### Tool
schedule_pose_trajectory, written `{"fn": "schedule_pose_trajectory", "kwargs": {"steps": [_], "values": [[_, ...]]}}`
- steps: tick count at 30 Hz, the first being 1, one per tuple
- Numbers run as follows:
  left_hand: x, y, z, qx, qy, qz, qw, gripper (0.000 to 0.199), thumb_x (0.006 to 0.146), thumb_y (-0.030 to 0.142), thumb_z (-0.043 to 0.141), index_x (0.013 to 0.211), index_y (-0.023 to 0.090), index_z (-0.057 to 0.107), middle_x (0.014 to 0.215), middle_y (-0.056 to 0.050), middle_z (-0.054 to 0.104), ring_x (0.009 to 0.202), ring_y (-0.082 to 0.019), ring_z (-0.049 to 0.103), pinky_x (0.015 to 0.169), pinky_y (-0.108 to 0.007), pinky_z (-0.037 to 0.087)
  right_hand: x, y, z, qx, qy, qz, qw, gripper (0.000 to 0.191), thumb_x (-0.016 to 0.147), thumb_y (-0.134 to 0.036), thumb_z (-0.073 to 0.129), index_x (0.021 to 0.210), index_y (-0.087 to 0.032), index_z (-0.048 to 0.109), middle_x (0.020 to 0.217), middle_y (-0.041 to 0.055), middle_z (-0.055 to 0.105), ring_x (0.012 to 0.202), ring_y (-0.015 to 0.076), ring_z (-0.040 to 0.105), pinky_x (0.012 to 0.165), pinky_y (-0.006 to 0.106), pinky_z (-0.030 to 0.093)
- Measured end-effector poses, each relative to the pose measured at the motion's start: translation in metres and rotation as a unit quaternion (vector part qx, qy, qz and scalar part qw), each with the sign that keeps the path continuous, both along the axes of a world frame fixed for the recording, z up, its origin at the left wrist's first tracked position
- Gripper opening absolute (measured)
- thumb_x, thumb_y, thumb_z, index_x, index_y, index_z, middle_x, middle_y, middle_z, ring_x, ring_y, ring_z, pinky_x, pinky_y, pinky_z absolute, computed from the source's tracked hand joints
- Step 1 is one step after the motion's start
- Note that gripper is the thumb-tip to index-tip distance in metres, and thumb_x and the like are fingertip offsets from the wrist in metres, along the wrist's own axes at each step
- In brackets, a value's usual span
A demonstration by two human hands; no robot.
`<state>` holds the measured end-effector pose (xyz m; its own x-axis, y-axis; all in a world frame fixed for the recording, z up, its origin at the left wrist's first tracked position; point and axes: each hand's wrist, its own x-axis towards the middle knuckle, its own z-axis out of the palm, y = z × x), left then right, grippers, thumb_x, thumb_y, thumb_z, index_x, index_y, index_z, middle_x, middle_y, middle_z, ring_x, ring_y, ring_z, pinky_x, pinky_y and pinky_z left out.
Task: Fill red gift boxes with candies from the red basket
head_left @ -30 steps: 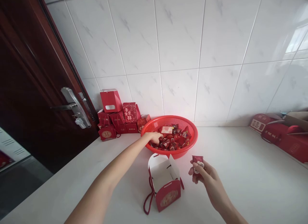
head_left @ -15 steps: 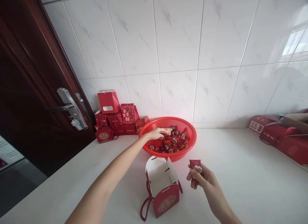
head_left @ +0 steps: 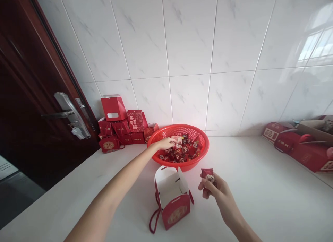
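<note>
My left hand [head_left: 166, 143] reaches into a red plastic basket [head_left: 205, 150] full of wrapped candies [head_left: 183, 154]. Its fingers are closed at a wrapped candy [head_left: 179, 146] with a pale label, beside a pink packet [head_left: 177, 139]; the fingertips are partly hidden. My right hand [head_left: 214, 186], to the right of the box, pinches a dark red wrapped candy [head_left: 208, 176] with a cream heart-shaped mark, thumb over its front. Between my arms stands a red gift box [head_left: 177, 212] with its top flaps up, white inside, and a dark red rope handle [head_left: 154, 221] hanging on its left.
Several red gift boxes [head_left: 114, 126] are stacked at the back left beside the dark wooden door [head_left: 26, 61] with its metal handle [head_left: 69, 113]. More red boxes [head_left: 299, 146] and an open carton [head_left: 314, 131] lie at the right. A tiled wall [head_left: 189, 96] backs the white counter [head_left: 247, 179].
The view has shifted a little. My left hand has moved slightly among the candies, where a pale-labelled one now shows at its fingertips. My right hand keeps its candy.
</note>
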<state>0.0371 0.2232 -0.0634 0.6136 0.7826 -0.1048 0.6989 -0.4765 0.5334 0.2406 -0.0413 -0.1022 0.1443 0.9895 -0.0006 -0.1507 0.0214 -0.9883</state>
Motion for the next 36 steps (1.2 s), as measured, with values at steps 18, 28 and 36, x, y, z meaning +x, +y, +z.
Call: {"fn": "schedule_pose_trajectory", "kwargs": {"steps": [18, 28, 36], "values": [[0.022, -0.014, 0.025, 0.013, -0.139, 0.014, 0.99, 0.033, 0.078, 0.006, 0.059, 0.105, 0.012, 0.076, 0.096, -0.008, 0.08, 0.091, -0.02, 0.073, 0.08, -0.026, 0.055, 0.001, -0.001, -0.001, -0.007, 0.057, -0.001, 0.998, 0.047, 0.08, -0.06, 0.071, 0.098, -0.016, 0.067, 0.074, 0.0038, 0.067, 0.059, 0.0146, 0.055, 0.059, 0.03, 0.045], [0.055, -0.064, 0.05, 0.02, -0.213, -0.08, 0.974, 0.018, 0.079, 0.013, 0.069, 0.093, 0.016, 0.08, 0.101, -0.006, 0.079, 0.099, -0.02, 0.071, 0.095, -0.032, 0.053, 0.006, 0.002, 0.008, -0.038, 0.19, -0.004, 0.981, 0.053, 0.073, -0.059, 0.075, 0.107, -0.019, 0.065, 0.092, 0.0104, 0.074, 0.076, 0.023, 0.065, 0.064, 0.033, 0.051], [0.071, -0.126, 0.065, 0.002, -0.134, -0.266, 0.955, 0.027, 0.09, 0.013, 0.057, 0.101, 0.021, 0.08, 0.101, -0.002, 0.079, 0.093, -0.015, 0.071, 0.085, -0.023, 0.052, 0.007, 0.002, 0.008, -0.041, 0.23, 0.007, 0.972, 0.046, 0.076, -0.058, 0.074, 0.101, -0.02, 0.07, 0.085, 0.0068, 0.072, 0.079, 0.0244, 0.067, 0.068, 0.035, 0.053]]}}
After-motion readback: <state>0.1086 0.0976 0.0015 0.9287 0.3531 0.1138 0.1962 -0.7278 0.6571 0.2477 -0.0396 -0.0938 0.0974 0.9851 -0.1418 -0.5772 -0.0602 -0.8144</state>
